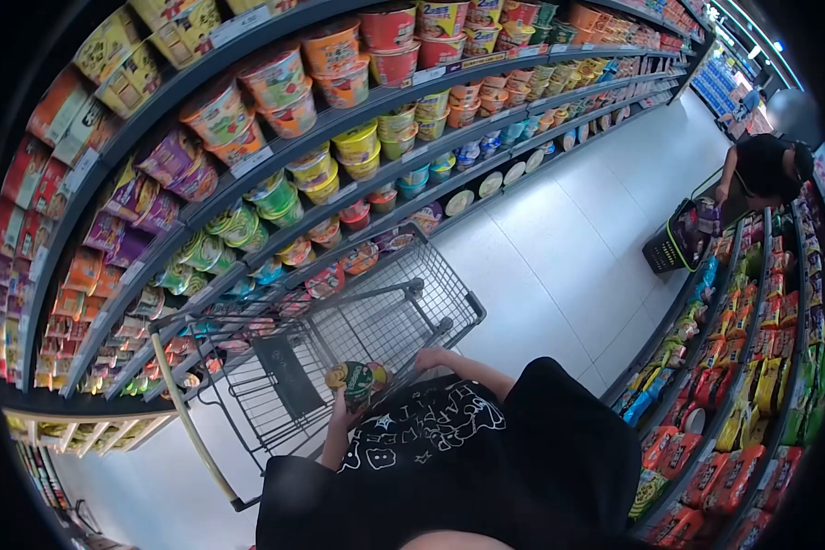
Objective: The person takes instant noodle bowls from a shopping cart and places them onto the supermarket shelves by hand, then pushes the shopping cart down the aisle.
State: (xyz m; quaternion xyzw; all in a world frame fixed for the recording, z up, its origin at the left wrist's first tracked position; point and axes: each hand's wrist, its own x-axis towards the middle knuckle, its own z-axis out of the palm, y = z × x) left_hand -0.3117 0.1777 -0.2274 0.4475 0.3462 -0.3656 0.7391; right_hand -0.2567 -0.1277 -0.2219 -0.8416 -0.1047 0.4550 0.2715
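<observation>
My left hand (340,403) holds a green and yellow round package (365,381) that looks like an instant noodle tub, close to my chest. Its fingers are partly hidden behind the package. My right hand (428,358) is closed on the near side rim of a grey wire shopping cart (376,316). The cart stands in front of me, with its pale handle (188,426) at the left, and its wire basket shows no goods.
Shelves of instant noodle tubs (289,92) run along the left and far side. Bagged noodles fill the shelves (706,449) at right. Another person (765,170) leans there with a black basket (674,243). Tiled floor (559,238) lies between.
</observation>
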